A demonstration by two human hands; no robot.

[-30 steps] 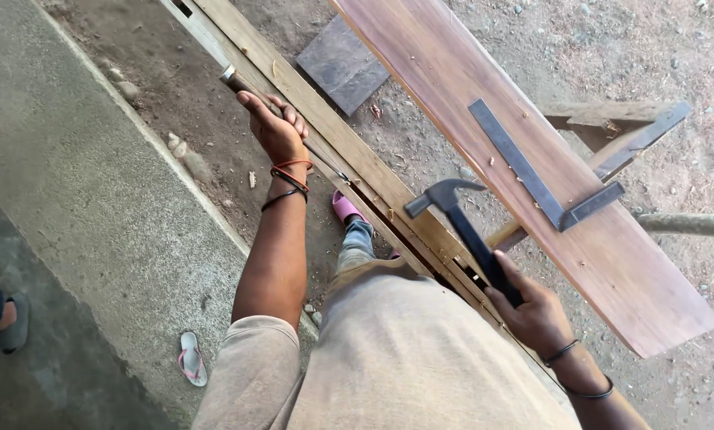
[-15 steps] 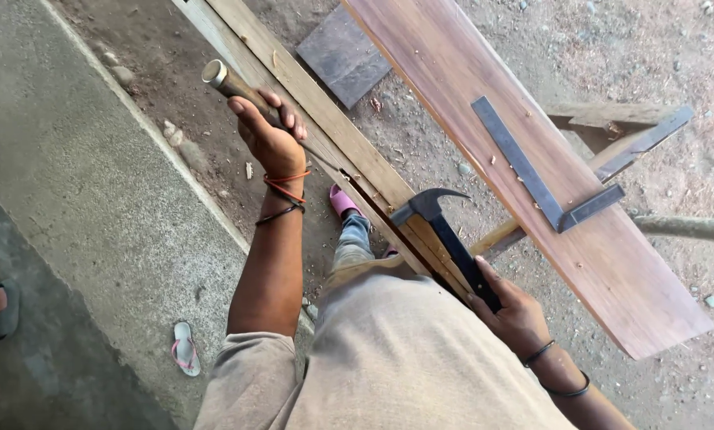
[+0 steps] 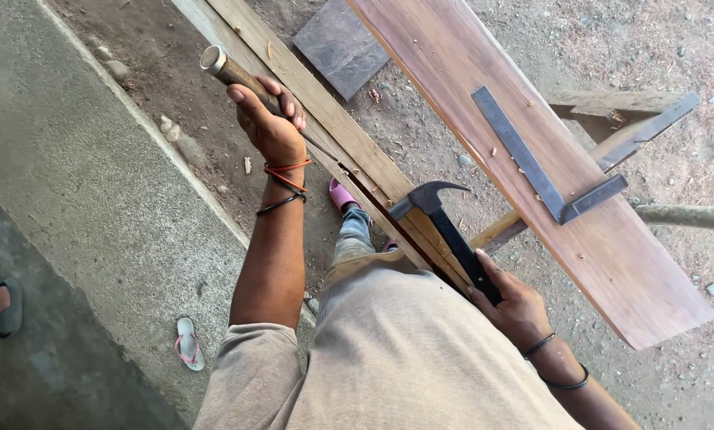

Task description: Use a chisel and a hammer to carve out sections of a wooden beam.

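Beige tee, jeans (pink sandal, prob.), red/black bands left wrist (image 3: 283,185), black right (image 3: 554,362).

The chisel (image 3: 237,76) blade is hidden behind the left hand (image 3: 271,123), only the handle end showing; the hammer (image 3: 444,227) grip is covered by the right hand (image 3: 516,306); the reddish plank (image 3: 532,151) and pale battens (image 3: 317,103) are cut off by the top edge; the foot at left (image 3: 2,306) is cropped by the frame.

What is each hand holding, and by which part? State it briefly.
The left hand grips a chisel around its wooden handle, below the butt end. The right hand holds a claw hammer by the lower end of its black handle.
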